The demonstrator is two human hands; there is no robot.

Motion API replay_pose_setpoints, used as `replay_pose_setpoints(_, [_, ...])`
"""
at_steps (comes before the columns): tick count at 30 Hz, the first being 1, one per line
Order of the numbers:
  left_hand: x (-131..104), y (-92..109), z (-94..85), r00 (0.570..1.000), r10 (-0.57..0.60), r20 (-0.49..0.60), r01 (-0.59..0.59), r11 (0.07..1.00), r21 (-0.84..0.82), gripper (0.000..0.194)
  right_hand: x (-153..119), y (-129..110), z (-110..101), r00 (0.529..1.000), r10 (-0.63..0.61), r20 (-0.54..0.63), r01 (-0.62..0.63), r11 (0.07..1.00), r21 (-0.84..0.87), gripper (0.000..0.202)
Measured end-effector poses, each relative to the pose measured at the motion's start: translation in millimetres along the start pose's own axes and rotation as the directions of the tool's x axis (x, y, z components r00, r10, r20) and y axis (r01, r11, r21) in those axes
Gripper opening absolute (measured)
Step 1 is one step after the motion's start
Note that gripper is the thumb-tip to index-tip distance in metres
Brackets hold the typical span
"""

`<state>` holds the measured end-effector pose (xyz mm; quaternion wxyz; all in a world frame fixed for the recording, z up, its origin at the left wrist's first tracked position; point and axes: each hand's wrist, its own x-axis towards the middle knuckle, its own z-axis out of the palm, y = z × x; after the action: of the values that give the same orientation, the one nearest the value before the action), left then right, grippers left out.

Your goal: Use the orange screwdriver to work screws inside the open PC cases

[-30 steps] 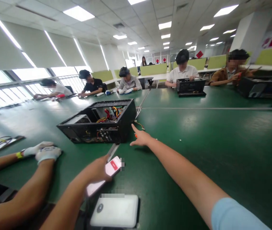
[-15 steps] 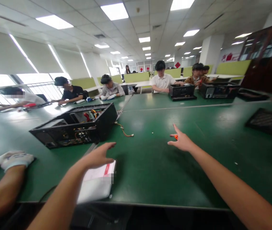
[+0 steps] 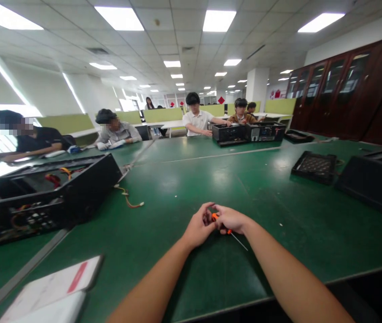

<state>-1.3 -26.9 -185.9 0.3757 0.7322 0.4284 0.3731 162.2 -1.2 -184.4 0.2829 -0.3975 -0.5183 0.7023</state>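
Note:
Above the green table [image 3: 164, 264], my two hands meet in the middle of the head view, their fingertips touching or nearly so. My right hand [image 3: 231, 218] is closed round an orange-handled screwdriver [image 3: 215, 217], whose thin metal shaft slants down to the right, back towards me. Beside the handle's end, my left hand [image 3: 198, 226] is curved with thumb and fingers apart. Nothing shows gripped in it, though some of its fingers are in shadow or hidden.
An opened black computer case [image 3: 90, 193] lies at left, with a loose cable [image 3: 128, 199] by it. A white-and-red booklet or box [image 3: 56, 287] is at lower left. On the right are a black panel [image 3: 315, 167] and another case [image 3: 375, 184]. Several people sit across the table.
My view has turned to the right, bringing another case into sight. My hands, earlier wide apart with the left one over the white-and-red item, have come together; the screwdriver's shaft now shows.

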Motion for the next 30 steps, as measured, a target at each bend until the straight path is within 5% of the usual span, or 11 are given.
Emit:
replay_pose_setpoints(6, [-1, -7, -31.4, 1.0, -0.019, 0.003, 0.019, 0.994, -0.111, 0.043, -2, -4, -1, 0.987, -0.107, 0.122, 0.095, 0.99, 0.102, 0.092])
replay_pose_setpoints(9, [0, -8, -35.3, 0.998, -0.053, -0.032, 0.044, 0.975, -0.219, 0.036, -3, -6, -1, 0.983, -0.108, 0.149, 0.098, 0.993, 0.07, 0.069])
replay_pose_setpoints(12, [2, -8, -40.6, 0.967, -0.111, -0.23, 0.025, 0.937, -0.348, 0.034, -2, -5, -1, 0.982, -0.087, 0.166, 0.086, 0.996, 0.013, 0.042])
replay_pose_setpoints(15, [5, -10, -51.1, 0.872, -0.212, -0.441, -0.023, 0.882, -0.47, 0.035, 1, -1, -1, 0.985, -0.087, 0.151, 0.089, 0.996, -0.002, 0.033])
replay_pose_setpoints(18, [3, -9, -57.4, 0.851, -0.25, -0.461, -0.023, 0.86, -0.509, 0.036, 1, 2, 2, 0.981, -0.108, 0.161, 0.106, 0.994, 0.019, 0.03])
replay_pose_setpoints(22, [-4, 2, -42.6, 0.921, -0.238, -0.31, 0.016, 0.816, -0.577, 0.045, -3, 1, 22, 0.955, -0.202, 0.218, 0.173, 0.974, 0.144, 0.036])
replay_pose_setpoints(25, [-9, 8, -21.6, 0.971, -0.236, 0.035, 0.177, 0.614, -0.769, 0.055, -8, -2, 42, 0.916, -0.309, 0.255, 0.238, 0.932, 0.274, 0.039])
replay_pose_setpoints(27, [-13, 7, -10.8, 0.944, -0.219, 0.248, 0.324, 0.465, -0.824, 0.065, -11, -4, 52, 0.891, -0.349, 0.291, 0.25, 0.911, 0.328, 0.039])
replay_pose_setpoints(30, [-16, 3, -5.3, 0.898, -0.221, 0.381, 0.44, 0.405, -0.801, 0.071, -14, -4, 57, 0.856, -0.347, 0.382, 0.214, 0.912, 0.35, 0.041])
